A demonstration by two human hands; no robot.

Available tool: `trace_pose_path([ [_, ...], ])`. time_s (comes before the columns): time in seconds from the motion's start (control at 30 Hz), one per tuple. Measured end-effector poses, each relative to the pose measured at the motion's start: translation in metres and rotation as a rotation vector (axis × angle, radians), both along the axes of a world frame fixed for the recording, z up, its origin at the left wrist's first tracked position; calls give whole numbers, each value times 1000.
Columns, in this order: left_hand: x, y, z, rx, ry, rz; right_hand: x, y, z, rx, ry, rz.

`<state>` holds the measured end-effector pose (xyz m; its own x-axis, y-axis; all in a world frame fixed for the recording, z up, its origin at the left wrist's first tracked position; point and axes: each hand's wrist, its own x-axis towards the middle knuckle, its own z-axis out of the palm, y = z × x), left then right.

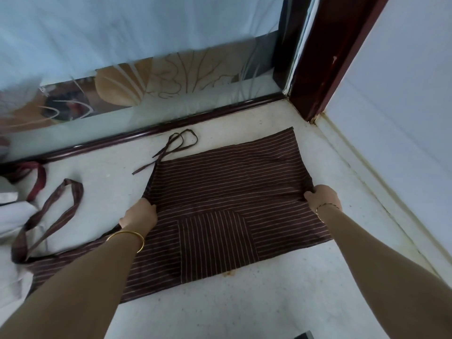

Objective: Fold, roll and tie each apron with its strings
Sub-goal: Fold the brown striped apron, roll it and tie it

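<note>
Thing: striped brown apron [220, 182] lying flat on the floor [281, 289], straight in front of the person
Long axis: runs left to right across the person, bib end and neck loop [73, 183] to the left, bottom hem to the right
Hands: left hand [140, 214] grips the left edge near where the waist strings [144, 168] leave; right hand [322, 196] grips the hem on the right, fingers curled into the cloth
Key relation: both hands sit on one line across the middle of the cloth, half beyond them, half nearer; neither hand is closer, so a lengthwise fold looks to be the step in hand
Strings: loose on the floor at the far left corner; not yet tied
Pocket [215, 243]: flat on the near half; contents cannot be seen
Containers: none in view
Nearby: red strap [39, 178] and pale cloth [12, 216] at far left
</note>
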<state>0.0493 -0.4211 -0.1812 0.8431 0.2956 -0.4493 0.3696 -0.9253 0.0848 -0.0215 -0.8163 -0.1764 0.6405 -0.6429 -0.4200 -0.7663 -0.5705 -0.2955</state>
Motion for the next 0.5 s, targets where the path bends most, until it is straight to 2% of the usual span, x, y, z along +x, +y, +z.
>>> trace_pose_path([
  [0.23, 4, 7, 8, 2, 31, -161, 5, 5, 9, -134, 164, 120],
  [0.37, 9, 10, 9, -34, 71, -116, 12, 1, 18, -192, 297, 205],
  [0.43, 13, 0, 17, 46, 2, -48, 18, 4, 28, -305, 280, 228],
  [0.5, 21, -21, 27, 204, -180, -187, 30, 13, 35, -485, 126, 303],
])
